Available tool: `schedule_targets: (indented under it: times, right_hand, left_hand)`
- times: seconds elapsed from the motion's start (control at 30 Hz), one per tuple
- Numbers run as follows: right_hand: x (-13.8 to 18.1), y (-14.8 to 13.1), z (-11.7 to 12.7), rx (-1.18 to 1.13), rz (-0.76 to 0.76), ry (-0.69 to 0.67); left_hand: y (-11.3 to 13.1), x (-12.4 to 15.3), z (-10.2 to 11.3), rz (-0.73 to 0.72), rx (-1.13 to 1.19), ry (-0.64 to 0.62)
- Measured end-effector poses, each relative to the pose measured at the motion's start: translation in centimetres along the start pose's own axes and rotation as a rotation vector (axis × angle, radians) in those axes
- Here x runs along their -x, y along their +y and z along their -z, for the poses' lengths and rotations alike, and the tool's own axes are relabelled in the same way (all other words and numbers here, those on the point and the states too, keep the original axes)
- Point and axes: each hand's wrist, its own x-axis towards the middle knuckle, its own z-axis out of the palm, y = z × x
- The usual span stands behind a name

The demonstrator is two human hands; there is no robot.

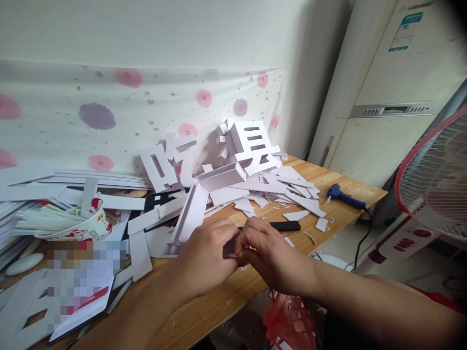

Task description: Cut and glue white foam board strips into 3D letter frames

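Observation:
My left hand (207, 255) and my right hand (272, 253) meet over the front edge of the wooden table, both with fingers closed. A small greyish surface (228, 249) shows between them; most of it is hidden by the fingers, so its kind is unclear. Just behind my left hand stands an angled white foam-board form (192, 209) with raised side walls. A flat black handle (286, 226) lies on the table beyond my right hand, its other end covered by that hand.
White foam-board scraps (270, 187) litter the wooden table (359, 192). Cut-out white characters (251, 141) lean at the back. A blue glue gun (343, 196) lies right, its cord hanging down. A paper tub (83, 228) stands left; a fan (434, 175) stands right, a red bag (290, 316) below.

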Motion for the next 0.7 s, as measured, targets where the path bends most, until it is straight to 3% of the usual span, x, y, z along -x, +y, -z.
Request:
schedule_targets:
  times: [0.1, 0.23, 0.33, 0.5, 0.7]
  right_hand:
    - [-0.1, 1.0, 1.2, 0.022, -0.04, 0.015]
    - [0.1, 2.5, 2.7, -0.005, -0.123, 0.181]
    - [0.3, 2.5, 3.1, -0.08, -0.067, 0.257]
    - [0.3, 0.8, 3.1, -0.228, 0.108, 0.213]
    - [-0.1, 0.0, 2.5, -0.236, 0.117, 0.161]
  left_hand:
    - [-0.1, 0.0, 0.9, 0.063, 0.103, -0.005]
    - [-0.1, 0.0, 2.3, 0.105, 0.225, 0.002]
    - [0.0, 0.0, 3.1, 0.138, 0.3, -0.064]
    - [0.1, 0.1, 3.3, 0.171, 0.439, -0.164]
    - [-0.5, 0.2, 2.2, 0.224, 0.637, -0.241]
